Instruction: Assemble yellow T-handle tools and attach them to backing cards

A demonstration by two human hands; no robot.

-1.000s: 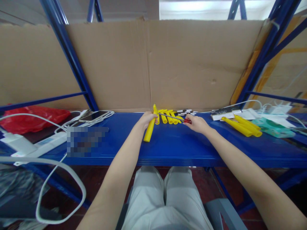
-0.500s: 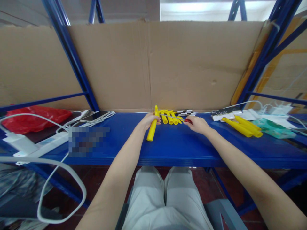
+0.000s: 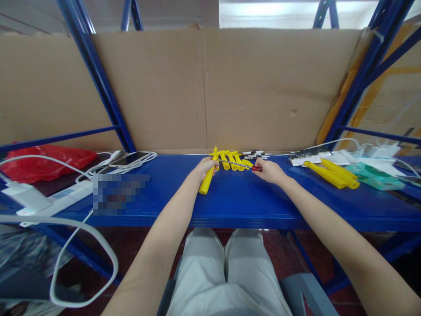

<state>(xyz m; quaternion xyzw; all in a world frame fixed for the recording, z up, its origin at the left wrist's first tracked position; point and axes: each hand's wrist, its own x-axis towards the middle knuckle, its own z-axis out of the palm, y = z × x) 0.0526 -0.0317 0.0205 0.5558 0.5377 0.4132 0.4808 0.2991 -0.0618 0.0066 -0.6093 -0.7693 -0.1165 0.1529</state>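
Note:
My left hand (image 3: 203, 166) is closed round a yellow plastic tube (image 3: 205, 182) with a narrow pointed top, tilted with its wide end toward me. My right hand (image 3: 268, 171) grips the red handle of a screwdriver (image 3: 239, 164). Its long metal shaft reaches left to the upper part of the tube, beside my left fingers. Whether the tip touches or enters the tube is too small to tell. Behind the shaft lie several more yellow tubes (image 3: 233, 166) in a row, and past them is a bunch of black-and-white sticks (image 3: 255, 155).
On the right of the blue table (image 3: 250, 199) lie two yellow tubes (image 3: 329, 174), a green plastic packet (image 3: 375, 175) and a black-and-white box (image 3: 309, 156). A red bag (image 3: 52, 162), white cables and a power strip (image 3: 70, 197) are at left. Cardboard (image 3: 263, 87) stands behind.
The tube's wide end has shifted slightly left, with its top a little lower. My right hand has turned slightly on the screwdriver, whose red handle shows more now.

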